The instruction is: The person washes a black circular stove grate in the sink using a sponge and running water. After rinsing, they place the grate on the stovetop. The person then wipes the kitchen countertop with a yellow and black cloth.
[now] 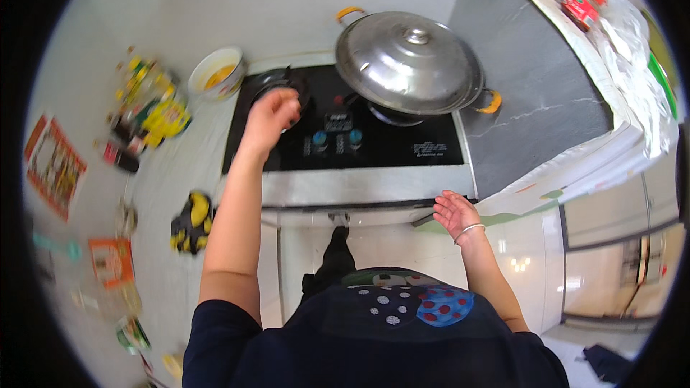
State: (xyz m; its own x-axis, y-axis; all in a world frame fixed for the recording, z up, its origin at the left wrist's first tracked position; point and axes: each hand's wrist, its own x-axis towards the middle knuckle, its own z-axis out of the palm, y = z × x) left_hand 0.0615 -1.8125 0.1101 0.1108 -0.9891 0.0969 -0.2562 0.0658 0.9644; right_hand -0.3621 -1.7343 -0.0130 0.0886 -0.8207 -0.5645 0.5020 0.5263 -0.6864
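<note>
My left hand (275,116) hangs over the left burner (269,82) of a black glass-topped gas stove (366,153), its fingers curled. Blur and the hand's own angle hide whether anything is inside it. On the right burner stands a wok with orange handles (489,102), covered by a domed metal lid (409,64) with a round knob. Two control knobs (337,139) show on the glass near the front. By the stove's front right corner is my right hand (455,213), palm turned up and holding nothing, a bangle on its wrist.
A white bowl (216,73) with yellow contents is left of the stove. Several oil bottles (153,91) and dark sauce bottles (119,156) stand along the left wall. A black-and-yellow bundle (192,222) lies on the left counter. Plastic bags and a red-labelled jar (583,4) sit far right.
</note>
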